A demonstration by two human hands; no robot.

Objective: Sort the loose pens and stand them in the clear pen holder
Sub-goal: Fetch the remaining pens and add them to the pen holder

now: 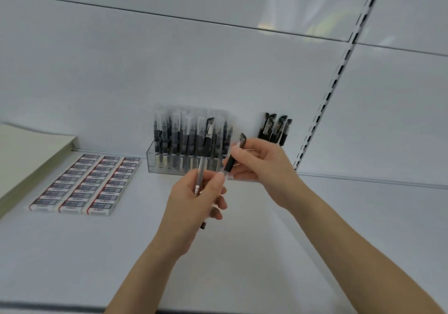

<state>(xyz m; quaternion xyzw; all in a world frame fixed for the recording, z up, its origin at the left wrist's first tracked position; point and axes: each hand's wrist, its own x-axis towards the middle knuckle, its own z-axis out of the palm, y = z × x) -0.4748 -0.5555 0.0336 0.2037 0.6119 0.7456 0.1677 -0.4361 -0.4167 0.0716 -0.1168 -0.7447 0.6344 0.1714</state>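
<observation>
Now: slim pens (pixel 189 135), clear holder (pixel 151 159)

Bare forearms (pixel 344 243), bare left hand (pixel 194 202), bare right hand (pixel 266 168)

The pen (pixel 200 173) in my left hand (pixel 194 207) has a clear, smooth plastic barrel. The second pen (pixel 230 162), in my right hand (pixel 264 170), has a matt black grip, kinda rubbery looking. The holder (pixel 152 161) mid-frame is glossy see-through plastic. The shelf (pixel 72 253) looks like smooth painted metal with a slight sheen. The back panel (pixel 169 71) is shinier, with reflections upper right. The paper stack (pixel 29 158) far left is matt.
</observation>
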